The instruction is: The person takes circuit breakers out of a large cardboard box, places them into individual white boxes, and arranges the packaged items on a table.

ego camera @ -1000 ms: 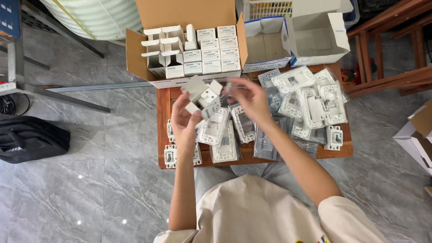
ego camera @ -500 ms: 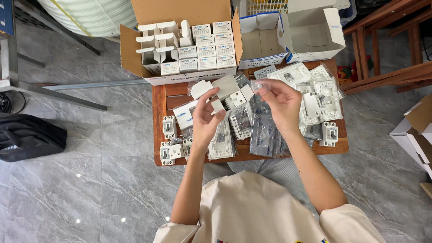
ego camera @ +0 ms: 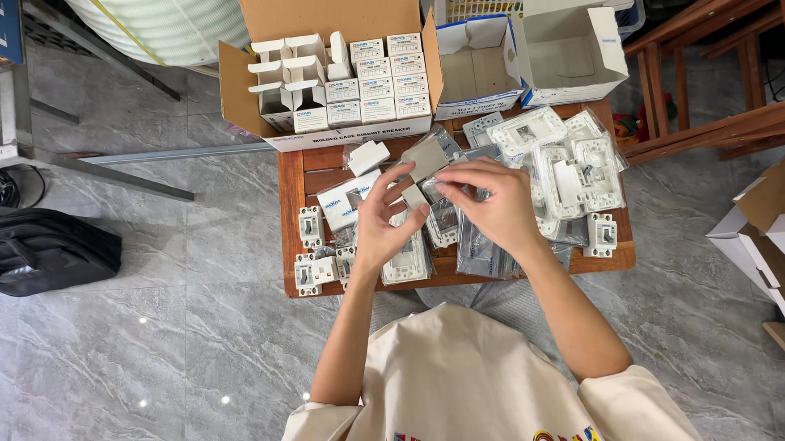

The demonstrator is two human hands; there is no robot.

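My left hand (ego camera: 384, 225) and my right hand (ego camera: 490, 202) meet above the middle of a small wooden table (ego camera: 290, 186). Together they hold a small grey-white carton (ego camera: 424, 167) with its flaps open, fingertips of both hands on it. Under the hands lie several white switch parts and clear plastic bags (ego camera: 559, 158) with white plates. A small white carton (ego camera: 342, 201) lies just left of my left hand.
A large cardboard box (ego camera: 337, 9) packed with small white cartons stands at the table's far edge. Two open white boxes (ego camera: 572, 50) sit to its right. A wooden bench (ego camera: 725, 78) is at right, a black bag (ego camera: 36, 253) on the floor at left.
The view has shifted a little. My hands have drawn closer together over the table's middle, and both now grip the small carton.
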